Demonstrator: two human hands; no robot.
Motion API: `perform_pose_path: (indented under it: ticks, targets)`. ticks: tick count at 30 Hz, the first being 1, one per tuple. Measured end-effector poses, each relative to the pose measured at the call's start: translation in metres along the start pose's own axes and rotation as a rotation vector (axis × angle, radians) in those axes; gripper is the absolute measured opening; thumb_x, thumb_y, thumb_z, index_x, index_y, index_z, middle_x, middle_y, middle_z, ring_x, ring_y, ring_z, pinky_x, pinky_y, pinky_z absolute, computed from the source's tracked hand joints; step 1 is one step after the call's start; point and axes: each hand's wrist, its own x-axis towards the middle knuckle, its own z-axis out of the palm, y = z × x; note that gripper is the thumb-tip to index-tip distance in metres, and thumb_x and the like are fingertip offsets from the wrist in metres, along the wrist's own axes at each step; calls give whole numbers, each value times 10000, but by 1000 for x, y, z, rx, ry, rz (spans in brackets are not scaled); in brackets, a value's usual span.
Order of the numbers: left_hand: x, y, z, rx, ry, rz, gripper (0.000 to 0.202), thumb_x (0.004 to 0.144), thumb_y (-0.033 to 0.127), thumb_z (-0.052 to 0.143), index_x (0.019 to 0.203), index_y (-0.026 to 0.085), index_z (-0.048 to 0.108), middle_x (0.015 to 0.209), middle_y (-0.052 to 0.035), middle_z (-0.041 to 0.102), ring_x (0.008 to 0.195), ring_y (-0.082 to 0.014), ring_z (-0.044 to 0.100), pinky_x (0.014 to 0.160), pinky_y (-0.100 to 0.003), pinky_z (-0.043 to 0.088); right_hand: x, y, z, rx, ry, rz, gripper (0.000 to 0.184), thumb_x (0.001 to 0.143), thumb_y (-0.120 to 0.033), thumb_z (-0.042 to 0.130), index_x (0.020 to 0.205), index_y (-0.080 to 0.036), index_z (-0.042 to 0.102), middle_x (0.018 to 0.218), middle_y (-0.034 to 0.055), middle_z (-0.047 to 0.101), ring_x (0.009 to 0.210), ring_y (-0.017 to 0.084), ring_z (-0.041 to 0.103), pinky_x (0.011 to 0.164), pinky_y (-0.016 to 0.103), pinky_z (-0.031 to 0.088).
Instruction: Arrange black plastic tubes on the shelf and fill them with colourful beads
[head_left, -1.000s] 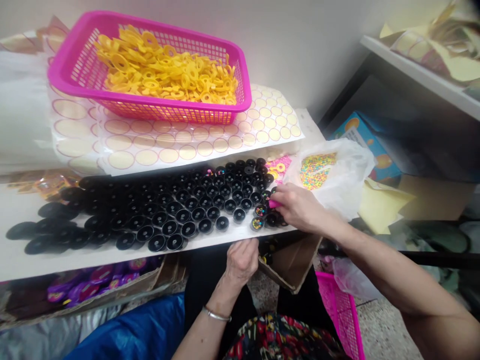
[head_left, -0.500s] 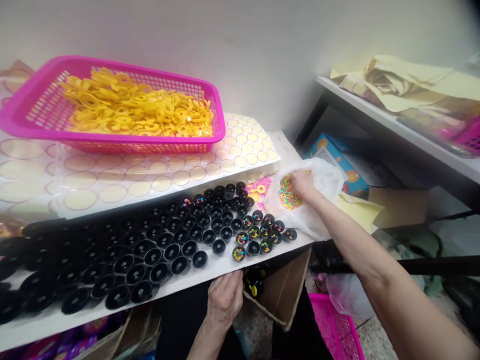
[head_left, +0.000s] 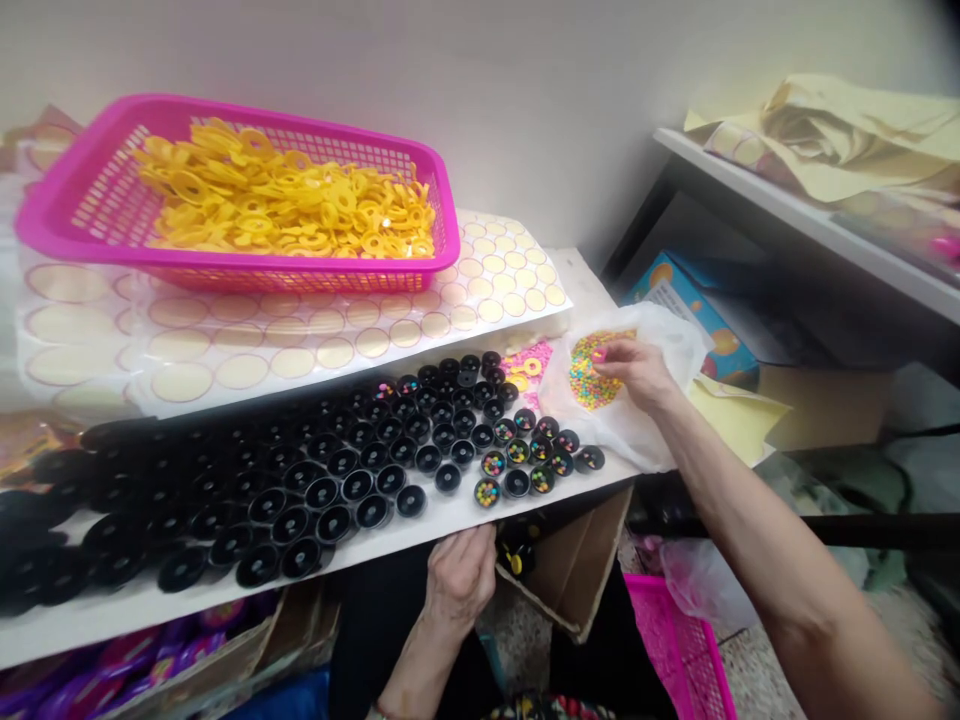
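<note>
My right hand (head_left: 636,370) is over an open white plastic bag (head_left: 667,335), its fingers pinched together just above many small coloured balls (head_left: 589,382). A pink speck shows at the fingertips, but I cannot make out what they hold. Below the front edge of the white table, my left hand (head_left: 459,575) is closed with its fingers curled; what is in it, if anything, is hidden. Between the hands stand rows of small black cups (head_left: 373,510). Several cups at the right end, such as this filled cup (head_left: 487,492), contain coloured balls.
A pink basket (head_left: 300,264) full of yellow ring-shaped pieces (head_left: 285,205) stands on sticker sheets (head_left: 335,352) behind the cups. Pink bits with yellow rings (head_left: 529,365) lie beside the bag. An open cardboard box (head_left: 581,565) is below the table; a shelf (head_left: 810,215) juts out at right.
My right hand has lifted out of the coloured balls, and its pinched fingertips now show. My left hand stays closed under the table edge. The whole view has shifted slightly.
</note>
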Motion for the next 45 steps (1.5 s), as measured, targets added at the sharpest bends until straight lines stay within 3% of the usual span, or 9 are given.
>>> perform_pose_path:
  ticks: [4, 9, 14, 19, 22, 26, 29, 31, 45]
  targets:
    - [-1, 3, -1, -3, -32, -36, 320, 757, 11, 589, 1057, 120, 592, 869, -98, 706, 775, -182, 665, 698, -291, 539, -22, -26, 14, 378, -65, 43, 216, 525, -244, 746, 699, -164, 644, 682, -7, 635, 639, 128, 573, 641, 282, 467]
    - [2, 11, -13, 21, -29, 76, 323, 736, 16, 597, 1038, 127, 579, 816, -111, 698, 684, -185, 640, 604, -309, 508, -30, -45, 35, 426, -112, 83, 202, 534, -252, 729, 684, -159, 630, 644, -22, 600, 595, 112, 524, 594, 260, 420]
    - [22, 25, -29, 136, 103, 97, 416, 705, 24, 646, 1100, 124, 560, 854, -130, 692, 686, -192, 627, 586, -314, 501, -32, -57, 51, 17, -297, -122, 128, 659, -264, 617, 729, -157, 611, 679, -16, 585, 654, 132, 530, 626, 253, 409]
    - [73, 33, -38, 189, 233, -15, 419, 742, 27, 621, 1147, 85, 530, 955, -149, 656, 887, -213, 625, 749, -316, 523, -32, -73, 63, -466, -400, -308, 156, 792, -251, 490, 775, -174, 626, 740, 17, 600, 702, 147, 526, 617, 238, 355]
    - [119, 33, -42, 167, 98, -119, 273, 810, 114, 568, 1083, 124, 563, 1007, -120, 631, 918, -206, 590, 803, -330, 505, -31, -80, 64, -583, -432, -332, 134, 779, -225, 507, 752, -176, 629, 768, 39, 614, 726, 161, 524, 603, 243, 321]
    - [183, 13, -36, 239, -287, -234, 131, 802, 201, 557, 893, 176, 647, 917, -72, 622, 867, -226, 520, 752, -349, 470, -33, -84, 65, -708, -435, -342, 179, 809, -233, 483, 828, -175, 651, 804, 68, 625, 784, 185, 537, 611, 252, 315]
    - [214, -10, -22, 249, -593, -234, 156, 764, 205, 560, 866, 212, 677, 860, -59, 609, 861, -232, 497, 718, -339, 436, -33, -86, 67, -781, -428, -351, 227, 825, -233, 464, 928, -181, 660, 845, 83, 640, 839, 204, 545, 645, 263, 335]
    - [224, -22, -13, 249, -715, -225, 211, 748, 202, 555, 917, 223, 680, 876, -65, 605, 871, -236, 492, 713, -338, 422, -33, -88, 69, -819, -431, -365, 243, 817, -222, 466, 955, -185, 663, 875, 88, 646, 862, 215, 545, 656, 272, 348]
    - [230, -34, 4, 267, -821, -159, 222, 744, 291, 561, 928, 238, 673, 943, -64, 561, 898, -243, 490, 739, -351, 405, -28, -99, 68, -847, -426, -488, 229, 771, -174, 496, 884, -143, 692, 960, 153, 622, 993, 294, 499, 736, 335, 385]
